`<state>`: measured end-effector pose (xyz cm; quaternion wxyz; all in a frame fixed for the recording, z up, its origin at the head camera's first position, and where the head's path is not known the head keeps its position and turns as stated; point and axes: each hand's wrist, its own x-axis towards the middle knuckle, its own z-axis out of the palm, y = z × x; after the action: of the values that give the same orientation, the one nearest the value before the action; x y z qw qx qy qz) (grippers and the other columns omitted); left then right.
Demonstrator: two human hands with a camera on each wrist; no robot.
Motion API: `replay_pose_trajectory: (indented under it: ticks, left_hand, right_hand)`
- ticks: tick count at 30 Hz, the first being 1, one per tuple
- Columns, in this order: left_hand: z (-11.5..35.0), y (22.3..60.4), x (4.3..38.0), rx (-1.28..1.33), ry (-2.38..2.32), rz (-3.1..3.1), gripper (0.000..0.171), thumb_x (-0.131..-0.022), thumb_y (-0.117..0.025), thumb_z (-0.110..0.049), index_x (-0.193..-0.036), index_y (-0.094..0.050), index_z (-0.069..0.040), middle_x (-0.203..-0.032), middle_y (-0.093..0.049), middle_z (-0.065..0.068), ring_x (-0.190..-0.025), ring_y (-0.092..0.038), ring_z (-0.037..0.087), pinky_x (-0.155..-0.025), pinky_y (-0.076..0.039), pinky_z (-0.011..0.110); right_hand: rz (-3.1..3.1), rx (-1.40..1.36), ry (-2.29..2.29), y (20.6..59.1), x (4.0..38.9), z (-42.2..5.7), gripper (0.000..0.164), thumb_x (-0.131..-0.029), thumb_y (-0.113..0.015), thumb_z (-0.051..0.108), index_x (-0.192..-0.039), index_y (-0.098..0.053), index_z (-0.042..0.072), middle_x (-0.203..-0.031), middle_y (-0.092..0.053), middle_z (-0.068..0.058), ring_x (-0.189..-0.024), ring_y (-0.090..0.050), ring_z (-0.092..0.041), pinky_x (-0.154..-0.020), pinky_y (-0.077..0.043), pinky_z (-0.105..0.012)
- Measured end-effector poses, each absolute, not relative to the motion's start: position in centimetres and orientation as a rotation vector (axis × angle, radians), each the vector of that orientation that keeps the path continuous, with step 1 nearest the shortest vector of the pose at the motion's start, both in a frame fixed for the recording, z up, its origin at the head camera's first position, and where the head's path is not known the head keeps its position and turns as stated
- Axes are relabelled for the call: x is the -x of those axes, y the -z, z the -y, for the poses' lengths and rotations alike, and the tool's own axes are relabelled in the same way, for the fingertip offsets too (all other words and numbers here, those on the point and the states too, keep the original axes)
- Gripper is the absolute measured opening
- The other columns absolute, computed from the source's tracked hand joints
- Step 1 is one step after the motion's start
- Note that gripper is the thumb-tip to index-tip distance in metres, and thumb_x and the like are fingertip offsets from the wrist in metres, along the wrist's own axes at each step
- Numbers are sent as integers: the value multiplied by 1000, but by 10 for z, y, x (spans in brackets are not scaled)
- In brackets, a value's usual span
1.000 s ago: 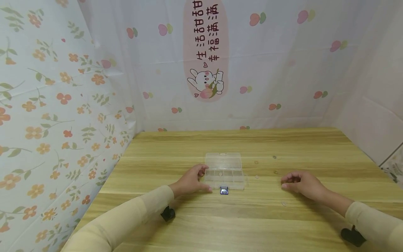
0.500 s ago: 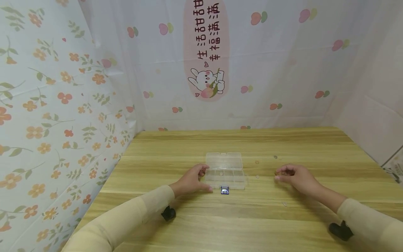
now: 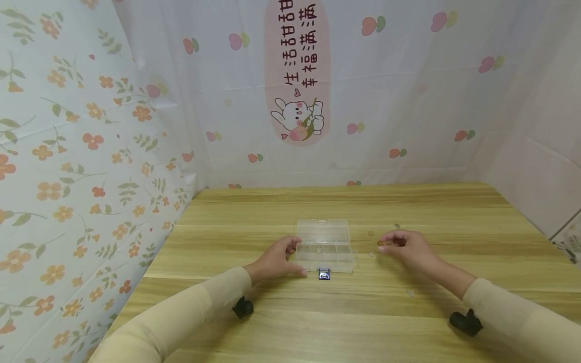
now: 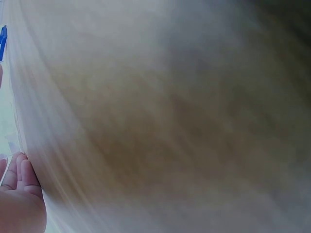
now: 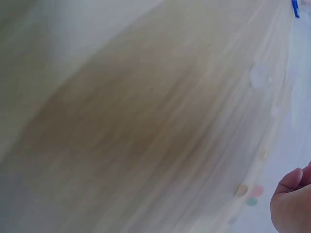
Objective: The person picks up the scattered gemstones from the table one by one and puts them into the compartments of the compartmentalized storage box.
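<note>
Right hand [image 3: 408,248]: thumb and index tips are coming together on what looks like a small brownish disc [image 3: 380,243]. The right wrist view is cutting the tips off, so can't tell how firm the pinch is or whether the disc is clear of the table [image 3: 317,322].

Left hand [image 3: 276,258]: thumb and index are sitting apart, bracing the left end of the clear box [image 3: 341,264], thumb at the near corner. The box is standing open to the left of the right fingertips, not touching them. One pale disc [image 3: 318,250] is lying inside, just right of the left index tip. Blue latch [image 3: 324,275] is showing right of the left thumb tip.

Step in hand is probably getting the brownish disc over to the box. Doing it well would mean gripping by the edge and passing high: a clear disc [image 3: 371,254] is lying just left of the right thumb tip, a tan disc [image 3: 370,233] just beyond the index, both easy to sweep. Best to be releasing low, inside the dividers, left fingers steadying without tipping.
</note>
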<state>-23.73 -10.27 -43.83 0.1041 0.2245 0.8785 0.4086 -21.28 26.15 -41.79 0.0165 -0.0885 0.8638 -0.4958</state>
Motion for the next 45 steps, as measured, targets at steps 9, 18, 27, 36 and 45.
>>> replay_pose_trajectory:
  ticks: [9,18,27,36,45]
  left_hand:
    - [102,436,236,-657,-1199,-2590,80,-70,-89,-27,-136,-49,-6,-110,-51,-1,-100,-46,16,-88,-42,32]
    - [102,435,235,-665,-1199,-2595,79,-70,-89,-26,-135,-49,-5,-109,-50,-1,-99,-46,15,-88,-42,32]
    - [102,435,236,-669,-1183,-2599,80,-70,-89,-27,-136,-49,-5,-110,-51,-1,-99,-46,16,-88,-42,32]
    - [102,437,236,-645,-1236,-2560,80,-70,-89,-24,-136,-48,-5,-110,-51,-1,-100,-47,16,-87,-43,32]
    - [101,436,235,-633,-1239,-2560,80,-70,-90,-24,-136,-48,-5,-111,-51,-1,-100,-47,16,-88,-42,33]
  right_hand:
    - [-2621,336,1627,419,221,-238,33,-85,-77,23,-107,-69,0,-91,-61,-10,-71,-54,-16,-58,-47,-27]
    - [-2623,361,1646,419,229,-211,26,-83,-79,16,-102,-71,0,-81,-55,-6,-67,-46,-16,-53,-41,-24]
    - [-2587,439,1629,414,234,-189,20,-84,-76,9,-101,-71,0,-77,-52,-6,-66,-42,-17,-52,-36,-24]
    - [-2623,517,1589,415,242,-175,18,-82,-78,10,-98,-73,2,-80,-53,-5,-67,-41,-19,-55,-34,-25]
    - [-2654,580,1501,415,245,-163,14,-81,-79,8,-93,-74,6,-81,-55,-2,-68,-43,-19,-59,-36,-26]
